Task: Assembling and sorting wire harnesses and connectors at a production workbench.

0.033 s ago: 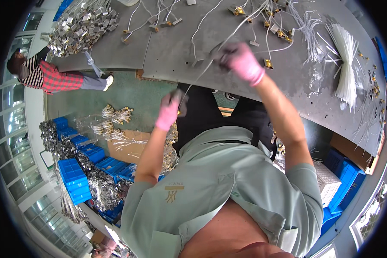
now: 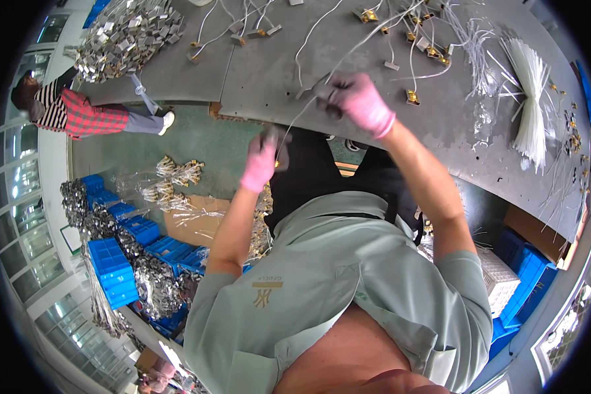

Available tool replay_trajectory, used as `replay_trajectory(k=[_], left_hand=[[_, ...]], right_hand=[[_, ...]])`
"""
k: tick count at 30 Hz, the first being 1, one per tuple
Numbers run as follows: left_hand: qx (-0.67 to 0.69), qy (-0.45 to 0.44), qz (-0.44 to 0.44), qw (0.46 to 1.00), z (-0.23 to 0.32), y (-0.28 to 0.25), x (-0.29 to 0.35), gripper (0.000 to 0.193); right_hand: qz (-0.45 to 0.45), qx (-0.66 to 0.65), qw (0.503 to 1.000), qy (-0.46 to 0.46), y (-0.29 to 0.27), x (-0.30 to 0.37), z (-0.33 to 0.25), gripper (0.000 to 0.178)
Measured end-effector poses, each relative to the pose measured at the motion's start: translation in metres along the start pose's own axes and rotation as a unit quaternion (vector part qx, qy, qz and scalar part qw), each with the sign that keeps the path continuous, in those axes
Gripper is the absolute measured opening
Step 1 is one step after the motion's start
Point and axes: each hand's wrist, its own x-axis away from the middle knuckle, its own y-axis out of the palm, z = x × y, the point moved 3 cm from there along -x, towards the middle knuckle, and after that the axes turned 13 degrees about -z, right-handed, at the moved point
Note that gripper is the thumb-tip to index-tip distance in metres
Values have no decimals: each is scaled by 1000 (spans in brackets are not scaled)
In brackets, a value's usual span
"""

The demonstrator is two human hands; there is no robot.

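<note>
Both of my hands wear pink gloves with dark grey fingers. My left hand (image 2: 263, 156) is closed on one end of a thin white wire (image 2: 300, 117), beyond the front edge of the table and above my dark trousers. A small brass-coloured piece (image 2: 278, 163) shows by its fingers. My right hand (image 2: 356, 102) is raised near the table's front edge, its fingers pinched around the same wire further along. From there the wire runs up toward a cluster of wires with brass-coloured metal ends (image 2: 433, 51) on the table. Exact finger contact is partly blurred.
The grey table (image 2: 256, 92) carries a heap of silvery metal pieces (image 2: 128, 39) at far left and a white wire bundle (image 2: 530, 105) at right. Blue crates (image 2: 113, 272) stand on the left. Another person (image 2: 79, 113) stands by the table at left.
My right hand has shifted slightly left and toward me along the wire. The left hand has risen a little, still on the wire.
</note>
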Motion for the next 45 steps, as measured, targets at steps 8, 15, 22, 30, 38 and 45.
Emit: replay_trajectory(k=[8,15,22,30,38,45], left_hand=[[86,78,11,993,58,3,-53,65],[67,158,190,967,71,-37,-110,59],[-505,8,-7,863,65,19,-113,40],[-462,101,110,874,28,-7,-101,27],[-332,-14,279,901,-26,-138,24,41],[-48,-89,331,938,-36,-106,77,20]], right_hand=[[-62,44,997,8,49,-11,-32,22],[73,385,918,-62,-13,-19,-53,28],[334,518,766,181,-161,70,5,31],[413,294,862,-4,-172,114,-7,36],[453,398,782,-159,-157,158,7,58],[363,364,848,-129,-159,151,8,36]])
